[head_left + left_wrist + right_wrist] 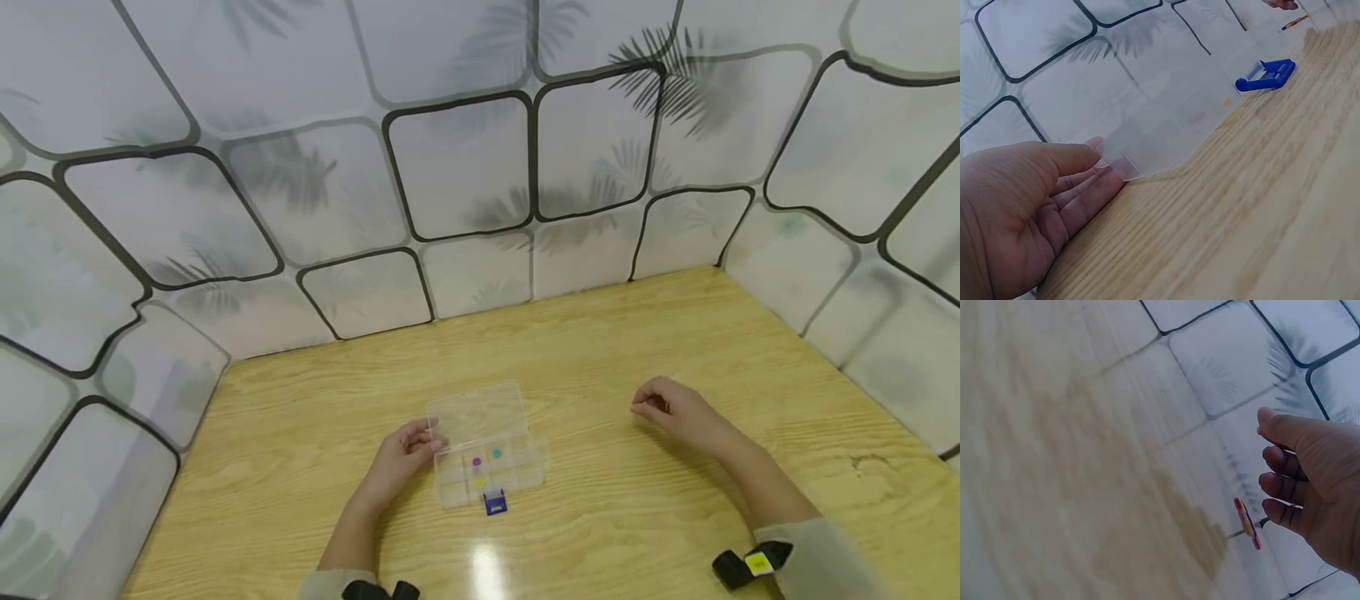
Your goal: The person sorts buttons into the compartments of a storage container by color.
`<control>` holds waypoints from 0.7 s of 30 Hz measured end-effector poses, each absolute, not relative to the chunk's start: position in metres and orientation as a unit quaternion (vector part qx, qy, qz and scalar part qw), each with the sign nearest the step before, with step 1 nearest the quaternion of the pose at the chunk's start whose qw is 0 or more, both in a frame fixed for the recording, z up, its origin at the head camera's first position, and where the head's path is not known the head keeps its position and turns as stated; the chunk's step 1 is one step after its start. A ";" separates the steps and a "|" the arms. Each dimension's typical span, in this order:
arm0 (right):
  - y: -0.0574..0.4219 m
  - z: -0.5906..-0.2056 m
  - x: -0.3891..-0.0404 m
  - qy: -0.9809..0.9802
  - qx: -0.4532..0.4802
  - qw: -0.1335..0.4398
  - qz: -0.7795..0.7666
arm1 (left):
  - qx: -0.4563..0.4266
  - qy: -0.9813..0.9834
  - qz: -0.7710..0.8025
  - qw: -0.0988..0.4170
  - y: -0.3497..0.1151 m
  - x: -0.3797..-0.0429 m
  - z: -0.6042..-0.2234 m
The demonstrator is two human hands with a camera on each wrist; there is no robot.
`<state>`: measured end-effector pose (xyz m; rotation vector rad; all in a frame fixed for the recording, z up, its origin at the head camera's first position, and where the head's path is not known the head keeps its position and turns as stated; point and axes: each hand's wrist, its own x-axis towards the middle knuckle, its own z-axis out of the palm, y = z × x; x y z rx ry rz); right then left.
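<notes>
A clear plastic compartment box [450,492] stands on the table with its lid [476,412] raised behind it. Its blue latch [1275,76] is at the front edge. Inside lie a magenta piece [477,462], a teal piece [497,452] and a yellow piece [481,482]. My left hand [405,457] grips the box's left edge, thumb on the near side and fingers behind. Off to the right, my right hand [678,415] hovers with curled fingers, thumb and forefinger together. Whether anything tiny is pinched there is hidden. Near it shows a small multicoloured stick-like thing [1247,524].
The wood-grain table [300,417] reaches back to a patterned fabric wall [472,167], which also closes off the left and right sides. A bright light reflection lies on the table's front. Dark wrist-worn devices, one [750,565] on the right, sit at both sleeves.
</notes>
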<state>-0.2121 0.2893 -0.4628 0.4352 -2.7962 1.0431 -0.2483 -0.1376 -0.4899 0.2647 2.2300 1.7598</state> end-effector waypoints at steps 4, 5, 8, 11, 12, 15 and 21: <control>0.309 -0.468 -0.210 -0.915 0.134 0.083 0.372 | 0.093 0.775 0.609 0.139 -0.137 -0.249 -0.489; 0.315 -0.468 -0.210 -0.911 0.126 0.081 0.384 | 0.092 0.776 0.609 0.137 -0.137 -0.249 -0.488; 0.330 -0.471 -0.209 -0.901 0.090 0.063 0.419 | 0.094 0.775 0.610 0.137 -0.137 -0.248 -0.489; 0.341 -0.473 -0.209 -0.902 0.067 0.049 0.424 | 0.096 0.775 0.609 0.138 -0.137 -0.249 -0.490; 0.344 -0.473 -0.209 -0.903 0.066 0.046 0.422 | 0.097 0.775 0.609 0.139 -0.137 -0.249 -0.490; 0.351 -0.474 -0.210 -0.901 0.071 0.038 0.426 | 0.099 0.776 0.608 0.137 -0.137 -0.250 -0.491; 0.352 -0.478 -0.210 -0.901 0.074 0.027 0.427 | 0.094 0.773 0.612 0.140 -0.138 -0.251 -0.493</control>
